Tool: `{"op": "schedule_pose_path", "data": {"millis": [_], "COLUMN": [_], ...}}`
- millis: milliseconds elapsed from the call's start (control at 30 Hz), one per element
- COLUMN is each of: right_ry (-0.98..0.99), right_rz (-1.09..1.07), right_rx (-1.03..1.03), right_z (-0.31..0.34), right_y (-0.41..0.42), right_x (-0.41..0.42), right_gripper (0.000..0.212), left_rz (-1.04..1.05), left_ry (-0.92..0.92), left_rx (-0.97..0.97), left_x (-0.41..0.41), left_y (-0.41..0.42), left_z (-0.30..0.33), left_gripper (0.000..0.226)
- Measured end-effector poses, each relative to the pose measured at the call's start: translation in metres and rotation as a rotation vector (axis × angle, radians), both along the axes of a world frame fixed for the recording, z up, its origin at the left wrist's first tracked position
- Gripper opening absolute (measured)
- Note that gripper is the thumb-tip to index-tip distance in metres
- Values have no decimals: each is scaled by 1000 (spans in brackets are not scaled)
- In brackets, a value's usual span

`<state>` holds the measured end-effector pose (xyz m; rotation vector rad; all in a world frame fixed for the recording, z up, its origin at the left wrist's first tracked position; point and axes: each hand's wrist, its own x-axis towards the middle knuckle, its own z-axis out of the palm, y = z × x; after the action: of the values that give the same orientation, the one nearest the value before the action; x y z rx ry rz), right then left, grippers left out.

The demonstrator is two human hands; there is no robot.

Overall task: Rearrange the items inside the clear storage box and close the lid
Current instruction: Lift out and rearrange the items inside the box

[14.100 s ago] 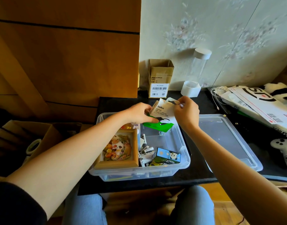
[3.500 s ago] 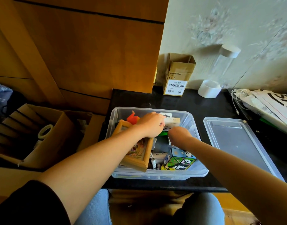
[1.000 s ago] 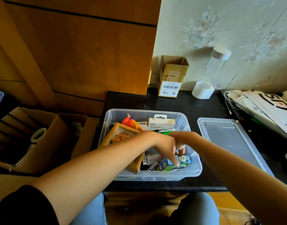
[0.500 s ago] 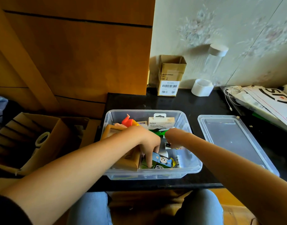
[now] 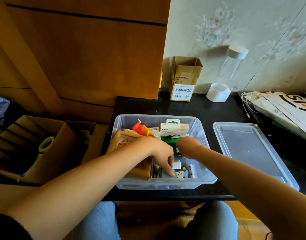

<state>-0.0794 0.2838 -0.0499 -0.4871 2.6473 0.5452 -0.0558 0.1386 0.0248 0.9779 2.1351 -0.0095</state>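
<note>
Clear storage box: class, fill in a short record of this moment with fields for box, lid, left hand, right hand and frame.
box: clear storage box, open, on the black table
lid: lid lies flat on the table, right of the box
left hand: left hand inside the box, fingers touching the panda cube
right hand: right hand reaches into the box; fingers hidden
frame: wooden frame tilted at the box's left side

Warm, moderately bright daylight, source apparently up-right of hands. Tall clear cylinder with white cap (image 5: pixel 234 66) throws soft shadow leftward on pale floral wall (image 5: pixel 252 32). Glare sheen on flat clear plastic lid (image 5: pixel 249 148), right of hands. Black tabletop (image 5: pixel 192 108) beyond hands crushed dark, little detail. Lower-left sleeve near black. Wide-angle bending at edges; wood panel lines (image 5: pixel 86 16) slant. Forearms soft, slightly blurred; colours oversaturated.
</note>
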Motion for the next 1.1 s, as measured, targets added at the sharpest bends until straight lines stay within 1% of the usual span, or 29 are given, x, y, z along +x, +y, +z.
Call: {"op": "schedule_pose_path", "data": {"millis": [133, 200, 267, 367, 400, 433, 500, 600, 700, 767, 833, 967, 1033, 1100], "right_ry": [24, -27, -188, -557, -630, -653, -573, -313, -166, -128, -120, -183, -186, -133], "right_rz": [0, -54, -141, -349, -416, -459, -479, -401, -340, -336, -378, -438, -421, -399], "right_rx": [31, 37, 75, 175, 183, 173, 99, -15, 40, 62, 33, -75, -100, -117], "right_z": [2, 8, 14, 13, 10, 6, -1, -6, -7, -8, -8, -11, -14, -16], "right_y": [-3, -5, -7, -11, -12, -12, -12, -9, -11, -14, -14, -11, -12, -10], "right_x": [1, 1, 3, 8, 11, 15, 21, 23, 25, 25, 24, 24, 26, 28], "right_gripper": [29, 29, 32, 36, 37, 38, 38, 31, 23, 25, 24, 26, 29, 27], "left_rz": [21, 33, 48, 53, 46, 37, 17, -3, 4, 7, 5, -2, -8, -14], "left_ry": [3, -5, -18, -25, -23, -18, -11, -5, -13, -13, -9, -2, 1, 3], "left_rx": [37, 62, 78, 93, 95, 96, 98, 105, 106, 106, 106, 99, 96, 102], "left_x": [0, 0, 0, 0, 0, 1, 0, 0, 0, 0, -1, -1, -1, -1], "left_y": [-2, -3, -3, -3, -3, -3, -3, -3, -2, -2, -3, -3, -3, -4], "left_z": [-1, 0, 0, 0, 0, 1, 1, 1, 1, 1, 0, -1, -1, -1], "left_gripper": [51, 49, 47, 46, 47, 47, 49, 49, 49, 49, 49, 49, 50, 49]}}
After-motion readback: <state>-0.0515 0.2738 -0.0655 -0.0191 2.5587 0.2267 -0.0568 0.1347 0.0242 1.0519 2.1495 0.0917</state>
